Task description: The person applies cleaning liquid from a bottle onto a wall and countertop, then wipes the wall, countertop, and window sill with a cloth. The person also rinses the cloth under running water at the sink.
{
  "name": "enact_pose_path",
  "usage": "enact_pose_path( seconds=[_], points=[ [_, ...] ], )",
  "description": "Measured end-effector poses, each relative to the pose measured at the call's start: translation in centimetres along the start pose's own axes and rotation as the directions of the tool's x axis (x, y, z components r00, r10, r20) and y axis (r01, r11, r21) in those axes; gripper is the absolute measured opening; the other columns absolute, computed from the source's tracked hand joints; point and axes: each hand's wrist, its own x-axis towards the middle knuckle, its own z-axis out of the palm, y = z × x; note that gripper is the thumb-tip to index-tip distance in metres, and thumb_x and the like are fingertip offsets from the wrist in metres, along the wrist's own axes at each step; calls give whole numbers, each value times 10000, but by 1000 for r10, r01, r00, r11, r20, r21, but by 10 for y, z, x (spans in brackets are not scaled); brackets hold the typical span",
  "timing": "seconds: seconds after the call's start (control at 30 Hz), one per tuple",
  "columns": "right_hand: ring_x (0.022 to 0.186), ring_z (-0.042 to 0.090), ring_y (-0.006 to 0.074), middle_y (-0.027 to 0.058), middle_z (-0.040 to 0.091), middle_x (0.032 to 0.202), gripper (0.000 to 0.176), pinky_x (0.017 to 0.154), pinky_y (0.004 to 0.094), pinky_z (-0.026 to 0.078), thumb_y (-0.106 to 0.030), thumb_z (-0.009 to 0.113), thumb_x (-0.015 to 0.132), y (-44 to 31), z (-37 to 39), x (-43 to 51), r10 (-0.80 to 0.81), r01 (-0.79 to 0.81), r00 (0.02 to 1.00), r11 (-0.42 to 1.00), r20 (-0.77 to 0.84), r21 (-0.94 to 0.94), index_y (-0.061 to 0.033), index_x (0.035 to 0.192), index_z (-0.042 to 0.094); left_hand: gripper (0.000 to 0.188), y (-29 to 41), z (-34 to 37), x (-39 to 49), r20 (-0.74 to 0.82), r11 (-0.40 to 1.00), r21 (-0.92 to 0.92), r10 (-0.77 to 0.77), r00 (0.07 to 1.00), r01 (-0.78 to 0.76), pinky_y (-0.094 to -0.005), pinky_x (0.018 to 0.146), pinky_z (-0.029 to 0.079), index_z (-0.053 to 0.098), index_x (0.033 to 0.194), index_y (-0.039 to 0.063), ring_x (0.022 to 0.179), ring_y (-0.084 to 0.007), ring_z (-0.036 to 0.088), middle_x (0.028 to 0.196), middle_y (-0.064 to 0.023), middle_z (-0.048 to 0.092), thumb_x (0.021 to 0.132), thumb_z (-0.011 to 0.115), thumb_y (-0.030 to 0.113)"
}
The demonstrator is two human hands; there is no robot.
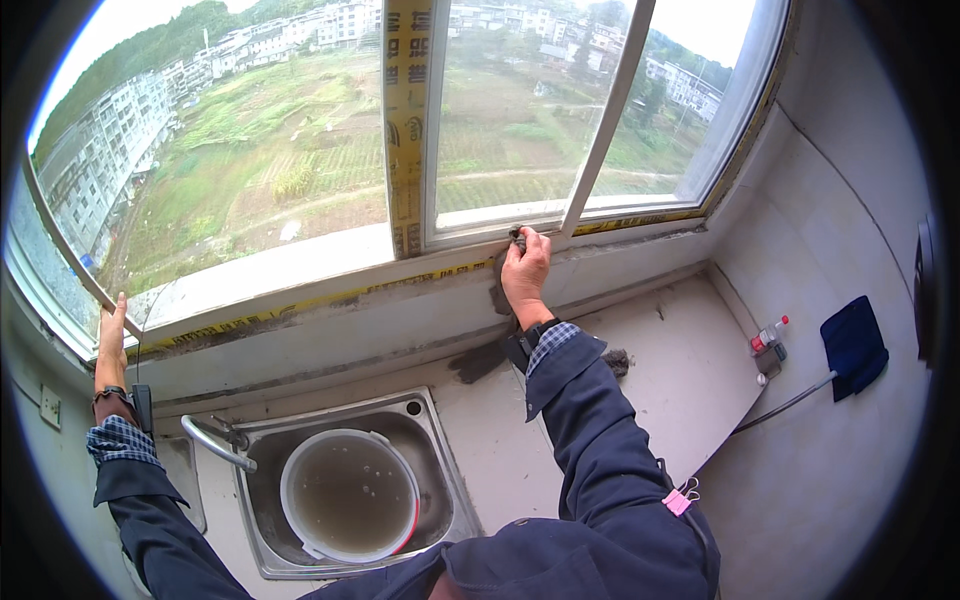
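Observation:
My right hand (pixel 526 270) pinches a small dark wad (pixel 517 237), perhaps steel wool or a rag, against the bottom rail of the middle window sash (pixel 491 238). Below that hand, a dark wet smear (pixel 480 362) runs down the wall under the window and onto the countertop. At the far left my left hand (pixel 112 337) grips the lower part of the side edge of another sliding sash (pixel 71 259). Printed yellow tape (pixel 315 298) covers the bottom frame, with grime along it.
A bucket of murky water (pixel 349 495) stands in the steel sink (pixel 442 480), beside a curved faucet (pixel 217 444). Another dark wad (pixel 616 363) lies on the countertop (pixel 675 390). A red-capped bottle (pixel 766 335) and a blue fly swatter (pixel 853 349) are at the right wall.

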Motion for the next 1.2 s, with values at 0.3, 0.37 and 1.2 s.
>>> enact_pose_path(
  seconds=[0.3, 0.37, 1.2],
  points=[
    [850, 585, 311, 132, 581, 925, 174, 760, 391, 477, -60, 642, 819, 10, -61, 122, -8, 42, 943, 994, -332, 97, -38, 989, 615, 874, 8, 6, -7, 3, 997, -45, -58, 998, 58, -491, 1133, 99, 155, 1476, 45, 1393, -297, 229, 1489, -179, 275, 877, 567, 530],
    [874, 574, 345, 155, 568, 938, 190, 770, 407, 471, -88, 632, 835, 2, -54, 128, -16, 21, 951, 1000, -309, 13, -37, 1015, 599, 874, 9, -5, -11, 9, 997, -73, -11, 1000, 11, -500, 1132, 99, 166, 1470, 39, 1387, -297, 242, 1474, -182, 305, 873, 571, 533],
    [893, 596, 315, 126, 630, 936, 256, 789, 399, 480, -83, 707, 744, -107, -99, 302, -421, 435, 840, 900, -341, -41, -100, 996, 665, 790, 97, -27, -111, -45, 961, -268, 60, 997, -70, -379, 1139, 94, 134, 1465, -39, 1423, -264, 178, 1522, -183, 225, 946, 503, 428]
  ],
)
